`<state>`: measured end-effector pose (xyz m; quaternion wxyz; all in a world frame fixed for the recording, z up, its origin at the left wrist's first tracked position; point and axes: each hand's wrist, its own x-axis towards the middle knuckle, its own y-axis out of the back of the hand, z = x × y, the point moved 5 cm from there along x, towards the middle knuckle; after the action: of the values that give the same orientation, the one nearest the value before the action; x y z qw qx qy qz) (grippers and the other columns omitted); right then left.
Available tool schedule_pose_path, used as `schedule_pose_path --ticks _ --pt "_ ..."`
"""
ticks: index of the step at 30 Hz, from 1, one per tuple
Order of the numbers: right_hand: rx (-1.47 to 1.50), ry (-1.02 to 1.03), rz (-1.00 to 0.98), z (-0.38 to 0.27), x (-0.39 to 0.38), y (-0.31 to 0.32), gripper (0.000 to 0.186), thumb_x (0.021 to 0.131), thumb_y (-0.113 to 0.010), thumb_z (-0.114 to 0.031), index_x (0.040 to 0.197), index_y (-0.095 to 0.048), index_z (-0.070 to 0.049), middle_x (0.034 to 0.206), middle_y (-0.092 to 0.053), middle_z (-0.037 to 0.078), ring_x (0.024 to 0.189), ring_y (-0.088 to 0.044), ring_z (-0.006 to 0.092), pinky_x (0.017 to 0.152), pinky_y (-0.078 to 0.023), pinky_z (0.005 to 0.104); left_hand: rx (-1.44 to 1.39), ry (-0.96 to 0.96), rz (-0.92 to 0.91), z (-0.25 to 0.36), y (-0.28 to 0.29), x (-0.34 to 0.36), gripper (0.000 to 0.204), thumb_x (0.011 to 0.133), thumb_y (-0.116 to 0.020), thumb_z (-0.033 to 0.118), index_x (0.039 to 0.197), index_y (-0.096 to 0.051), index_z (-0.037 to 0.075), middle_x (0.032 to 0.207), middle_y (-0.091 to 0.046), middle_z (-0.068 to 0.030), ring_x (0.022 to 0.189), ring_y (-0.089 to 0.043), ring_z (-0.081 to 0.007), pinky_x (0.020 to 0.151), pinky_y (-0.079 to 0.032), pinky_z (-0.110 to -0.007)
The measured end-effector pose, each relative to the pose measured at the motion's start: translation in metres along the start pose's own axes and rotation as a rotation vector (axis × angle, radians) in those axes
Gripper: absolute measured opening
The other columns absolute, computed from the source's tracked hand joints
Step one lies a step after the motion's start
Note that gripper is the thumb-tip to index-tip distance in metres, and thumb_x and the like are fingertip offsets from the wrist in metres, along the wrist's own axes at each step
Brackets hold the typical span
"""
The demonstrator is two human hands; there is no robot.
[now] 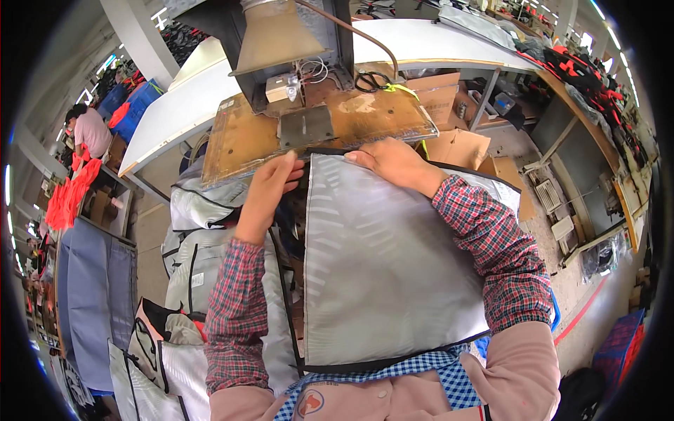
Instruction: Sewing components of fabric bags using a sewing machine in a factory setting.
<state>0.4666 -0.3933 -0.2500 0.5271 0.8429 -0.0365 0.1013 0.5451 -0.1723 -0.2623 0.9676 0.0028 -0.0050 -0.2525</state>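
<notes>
A large silver-grey fabric panel with black binding hangs in front of me, below a worn wooden work board with a metal plate and a machine head. My right hand pinches its top bound edge near the middle of the view. My left hand is at the panel's top left corner, fingers curled at the dark binding; whether they grip it is hard to make out.
More silver pieces are piled at left, beside grey-blue cloth. Behind are a white table, scissors and cardboard boxes. A person in pink sits at far left. A wooden shelf stands at right.
</notes>
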Motion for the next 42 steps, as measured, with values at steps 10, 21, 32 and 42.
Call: schedule_pose_path --ticks 10,21,32,42 --pt "0.014 -0.024 -0.015 0.013 0.047 0.011 0.054 0.098 -0.045 -0.051 0.095 -0.071 -0.004 0.084 -0.066 0.023 0.082 -0.062 0.0413 0.075 -0.049 0.0449 -0.231 0.06 -0.031 -0.015 0.0 0.072 0.026 0.091 -0.067 0.028 0.098 -0.068 0.003 0.091 -0.068 -0.0018 0.079 -0.063 -0.0093 0.072 -0.051 -0.023" --pt "-0.091 0.056 0.107 0.029 0.096 0.008 0.065 0.098 -0.043 -0.053 0.076 -0.068 0.003 0.074 -0.063 0.024 0.078 -0.062 0.0434 0.075 -0.049 0.0477 -0.526 0.184 0.001 -0.033 0.008 0.127 0.018 0.086 -0.07 0.024 0.097 -0.068 0.01 0.088 -0.066 0.0002 0.079 -0.059 -0.0125 0.072 -0.049 -0.027" --pt "0.043 0.012 0.051 0.039 0.115 0.01 0.056 0.098 -0.048 -0.049 0.084 -0.064 0.003 0.077 -0.062 0.022 0.074 -0.057 0.0376 0.072 -0.045 0.0422 -0.583 0.179 -0.005 -0.035 0.014 0.155 0.016 0.085 -0.068 0.019 0.098 -0.067 0.009 0.087 -0.066 -0.0007 0.078 -0.06 -0.0146 0.071 -0.051 -0.028" --pt "-0.008 0.0 0.082 0.033 0.117 0.015 0.063 0.097 -0.043 -0.056 0.082 -0.069 -0.001 0.084 -0.066 0.023 0.085 -0.063 0.0413 0.077 -0.048 0.0463 -0.592 0.158 0.032 -0.029 0.017 0.16 0.013 0.083 -0.069 0.014 0.094 -0.068 0.006 0.084 -0.068 -0.0032 0.075 -0.064 -0.0151 0.068 -0.052 -0.028"
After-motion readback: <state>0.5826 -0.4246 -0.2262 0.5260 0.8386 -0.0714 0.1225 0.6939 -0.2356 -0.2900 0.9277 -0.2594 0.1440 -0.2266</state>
